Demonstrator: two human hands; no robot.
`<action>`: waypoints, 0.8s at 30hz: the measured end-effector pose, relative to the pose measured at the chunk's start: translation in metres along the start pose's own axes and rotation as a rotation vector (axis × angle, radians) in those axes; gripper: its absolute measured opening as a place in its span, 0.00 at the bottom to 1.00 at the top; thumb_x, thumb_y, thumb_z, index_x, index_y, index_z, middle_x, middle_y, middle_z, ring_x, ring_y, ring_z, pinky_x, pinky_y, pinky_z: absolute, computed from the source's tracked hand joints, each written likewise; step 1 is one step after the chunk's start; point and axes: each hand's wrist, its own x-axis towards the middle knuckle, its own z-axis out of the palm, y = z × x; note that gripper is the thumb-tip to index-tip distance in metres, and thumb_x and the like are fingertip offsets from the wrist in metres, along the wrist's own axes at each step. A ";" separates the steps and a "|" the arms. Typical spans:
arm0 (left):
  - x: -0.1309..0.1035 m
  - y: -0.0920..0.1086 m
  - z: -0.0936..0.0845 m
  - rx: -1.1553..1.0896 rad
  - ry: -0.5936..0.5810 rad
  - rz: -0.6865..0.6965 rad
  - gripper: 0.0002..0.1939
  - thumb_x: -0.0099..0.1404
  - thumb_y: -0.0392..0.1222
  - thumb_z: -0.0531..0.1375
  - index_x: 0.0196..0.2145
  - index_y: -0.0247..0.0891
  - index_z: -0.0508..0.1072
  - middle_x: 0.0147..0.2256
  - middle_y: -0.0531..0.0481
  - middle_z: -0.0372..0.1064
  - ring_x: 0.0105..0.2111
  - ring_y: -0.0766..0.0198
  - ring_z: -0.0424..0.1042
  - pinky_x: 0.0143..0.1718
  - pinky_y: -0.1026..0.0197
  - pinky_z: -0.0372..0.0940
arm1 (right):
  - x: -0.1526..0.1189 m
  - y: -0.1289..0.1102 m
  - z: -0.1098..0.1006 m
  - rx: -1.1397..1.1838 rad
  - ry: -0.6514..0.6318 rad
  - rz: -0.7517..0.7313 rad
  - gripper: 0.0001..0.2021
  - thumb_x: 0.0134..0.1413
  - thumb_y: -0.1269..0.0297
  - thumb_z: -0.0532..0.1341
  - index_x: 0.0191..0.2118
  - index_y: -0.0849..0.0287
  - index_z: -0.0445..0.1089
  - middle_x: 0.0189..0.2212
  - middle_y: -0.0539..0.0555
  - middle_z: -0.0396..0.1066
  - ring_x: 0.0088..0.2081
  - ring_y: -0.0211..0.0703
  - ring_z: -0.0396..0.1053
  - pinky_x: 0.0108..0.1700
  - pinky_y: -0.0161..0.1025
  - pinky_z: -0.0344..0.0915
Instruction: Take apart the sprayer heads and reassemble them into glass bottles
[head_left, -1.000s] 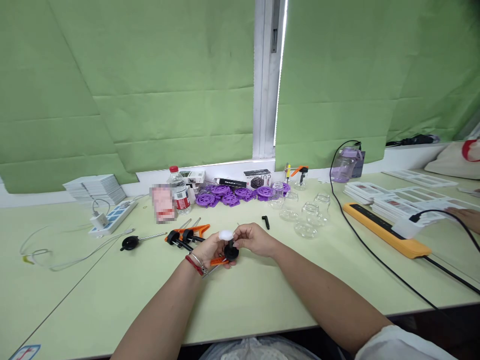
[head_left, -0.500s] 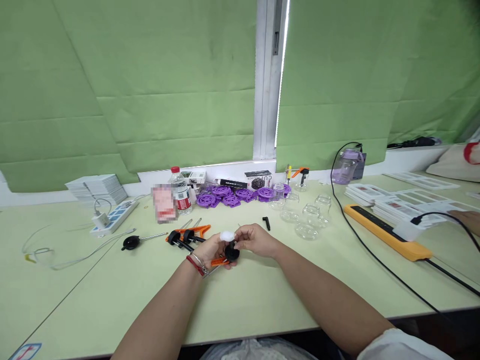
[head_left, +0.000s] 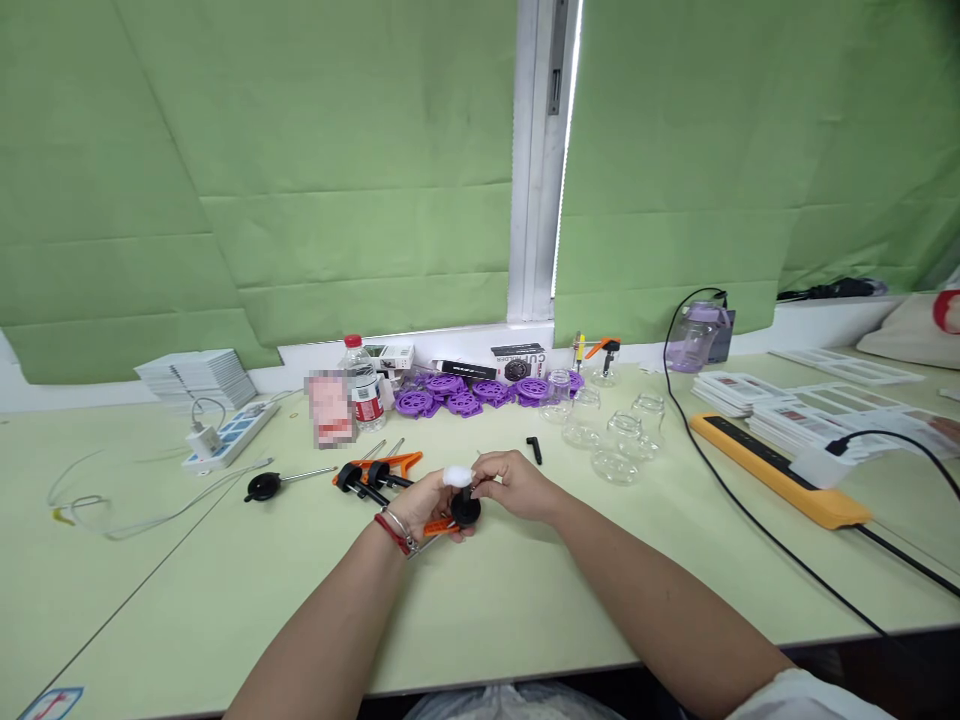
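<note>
My left hand (head_left: 426,502), with a white wrap (head_left: 457,476) on the thumb, is closed around a sprayer head (head_left: 466,513) with a round black cap and an orange trigger. My right hand (head_left: 516,486) pinches at the black stem of that sprayer head; its fingertips partly hide the spot. More black pump heads (head_left: 350,478) with orange triggers lie just left of my hands. Farther left is a black cap with a metal rod (head_left: 264,487). A small black elbow-shaped piece (head_left: 534,450) lies beyond my right hand.
Clear bottles (head_left: 616,465) stand right of centre. Purple discs (head_left: 465,402), boxes and a water bottle (head_left: 367,395) line the back. An orange power strip (head_left: 780,475) and a black cable (head_left: 739,505) lie at the right, a white power strip (head_left: 232,435) at the left.
Both hands keep their hold on the sprayer head, with hardly any movement. The view has shifted slightly. The other person's hand at the far right edge is out of sight now.
</note>
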 end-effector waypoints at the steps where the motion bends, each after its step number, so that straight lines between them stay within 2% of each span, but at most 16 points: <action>1: 0.000 0.000 0.000 0.000 0.000 -0.001 0.21 0.48 0.55 0.56 0.33 0.35 0.66 0.22 0.48 0.66 0.22 0.58 0.69 0.21 0.61 0.60 | 0.000 -0.001 0.000 -0.006 -0.005 -0.007 0.05 0.46 0.73 0.61 0.27 0.58 0.73 0.29 0.51 0.71 0.33 0.39 0.68 0.40 0.36 0.62; 15: -0.001 0.000 0.001 -0.004 0.009 0.006 0.19 0.48 0.55 0.57 0.32 0.36 0.66 0.22 0.48 0.67 0.21 0.58 0.69 0.20 0.61 0.61 | -0.001 -0.004 -0.001 -0.077 -0.013 0.015 0.03 0.46 0.72 0.62 0.28 0.58 0.73 0.29 0.51 0.71 0.32 0.39 0.67 0.37 0.36 0.63; 24: -0.004 0.002 0.005 0.029 0.010 0.035 0.18 0.49 0.54 0.56 0.30 0.35 0.66 0.23 0.46 0.66 0.22 0.60 0.68 0.20 0.61 0.60 | 0.000 -0.005 -0.003 -0.143 -0.032 -0.061 0.04 0.47 0.72 0.62 0.28 0.58 0.73 0.28 0.51 0.71 0.32 0.39 0.68 0.38 0.35 0.62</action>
